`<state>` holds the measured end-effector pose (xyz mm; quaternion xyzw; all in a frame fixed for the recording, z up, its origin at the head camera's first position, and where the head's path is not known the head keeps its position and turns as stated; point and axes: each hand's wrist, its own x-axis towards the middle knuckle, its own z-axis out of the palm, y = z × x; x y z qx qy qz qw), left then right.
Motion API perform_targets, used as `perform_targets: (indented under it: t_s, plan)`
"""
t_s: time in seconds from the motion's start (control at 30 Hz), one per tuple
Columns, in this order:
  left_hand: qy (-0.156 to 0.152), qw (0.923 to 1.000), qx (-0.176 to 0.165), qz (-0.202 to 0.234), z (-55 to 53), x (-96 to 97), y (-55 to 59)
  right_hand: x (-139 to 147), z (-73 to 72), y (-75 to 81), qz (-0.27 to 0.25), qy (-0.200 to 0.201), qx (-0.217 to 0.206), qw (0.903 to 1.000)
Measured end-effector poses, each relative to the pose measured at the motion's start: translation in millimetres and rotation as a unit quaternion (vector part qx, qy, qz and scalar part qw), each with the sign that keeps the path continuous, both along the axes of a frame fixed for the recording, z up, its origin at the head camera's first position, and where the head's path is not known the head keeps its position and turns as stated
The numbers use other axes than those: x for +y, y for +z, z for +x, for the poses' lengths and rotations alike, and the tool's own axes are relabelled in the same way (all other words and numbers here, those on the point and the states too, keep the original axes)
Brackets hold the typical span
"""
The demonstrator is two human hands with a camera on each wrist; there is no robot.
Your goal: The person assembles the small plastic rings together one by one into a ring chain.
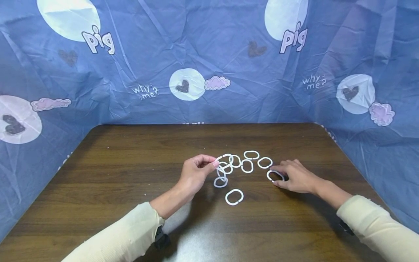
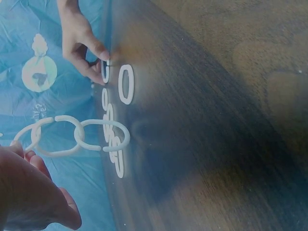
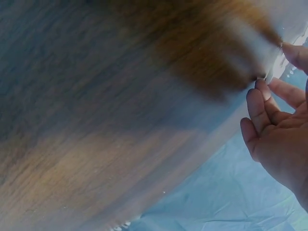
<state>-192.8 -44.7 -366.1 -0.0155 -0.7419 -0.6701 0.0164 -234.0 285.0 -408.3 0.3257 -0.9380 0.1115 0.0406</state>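
Observation:
My left hand (image 1: 194,173) pinches the upper end of a short chain of white plastic chain links (image 2: 80,134) between thumb and fingertips. The chain hangs above the table, and three joined links show in the left wrist view. On the right, my right hand (image 1: 296,177) holds a single white link (image 1: 268,176) at the tabletop, thumb on the near side and index finger on the far side. In the right wrist view this link is mostly cut off at the frame edge, by the fingertips (image 3: 262,89).
Several loose white links lie between my hands on the brown wooden table (image 1: 147,145), some overlapping behind the hanging chain. One link (image 1: 226,198) lies apart, nearer me. A blue printed cloth (image 1: 209,47) stands behind the table and along both sides.

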Motion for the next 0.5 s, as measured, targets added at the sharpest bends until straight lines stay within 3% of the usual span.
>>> perform_targets:
  t_s: [0.27,0.5]
  plan:
    - [0.001,1.0,0.003,-0.001,0.4,-0.3,-0.4,-1.0,3.0,8.1,-0.002,-0.007,-0.059,0.9982]
    - [0.001,1.0,0.001,0.001,0.2,0.3,-0.2,-3.9,5.1,8.1,0.012,0.004,-0.021,0.9997]
